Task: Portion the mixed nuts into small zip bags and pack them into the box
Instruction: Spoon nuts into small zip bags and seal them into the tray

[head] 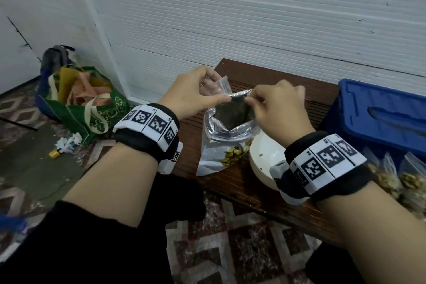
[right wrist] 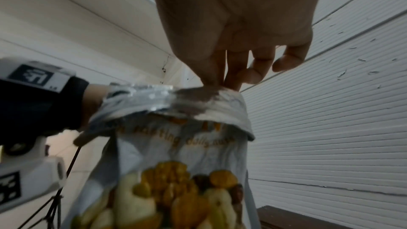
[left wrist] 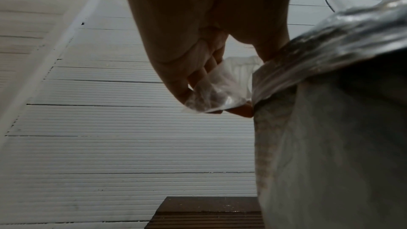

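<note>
Both hands are raised over the dark slatted table, pulling the mouth of the foil nut pouch open between them. The left hand pinches the pouch's left rim between thumb and forefinger, while its other fingers curl around an empty clear zip bag tucked against the palm; the left wrist view shows that bag crumpled under the curled fingers, just beside the pouch's silver edge. The right hand pinches the pouch's right rim with thumb and forefinger; from the right wrist its remaining fingers hang loosely curled, clear of the foil. The pouch stands upright near the table's left end, its mouth gaping, its printed front facing the near side.

Just right of the pouch sits a white bowl, partly hidden by the right wrist. A blue box stands at the far right of the table, and filled zip bags of nuts lie in front of it. On the floor at left lies a green tote.
</note>
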